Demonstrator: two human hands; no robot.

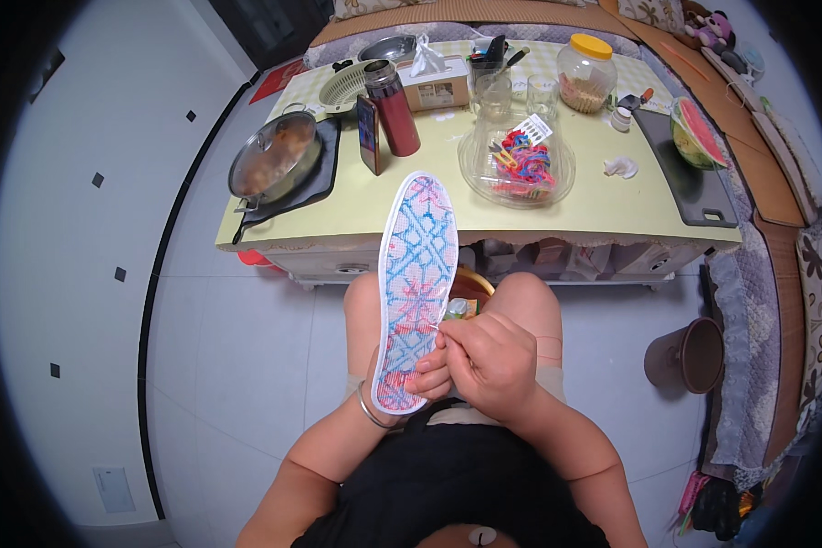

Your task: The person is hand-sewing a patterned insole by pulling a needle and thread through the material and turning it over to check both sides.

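An embroidered insole [420,256], white-edged with a pink and blue cross-stitch pattern, stands nearly upright above my lap. My left hand [429,379] grips its lower part from behind, fingers curling round the right edge; a silver bangle circles that wrist. Against the same edge, my right hand [498,361] is closed in a pinch, thumb and forefinger at the insole's border. What lies between those fingertips is too small to make out. A thin red thread [548,338] runs beside the right hand, over my knee.
On the table [438,205] are a lidded pan [274,160], a propped phone [368,135], a red flask [395,114], a plastic tray of coloured threads [521,169], a yellow-lidded jar [586,73] and cut watermelon [697,134]. A brown bin [685,356] stands right.
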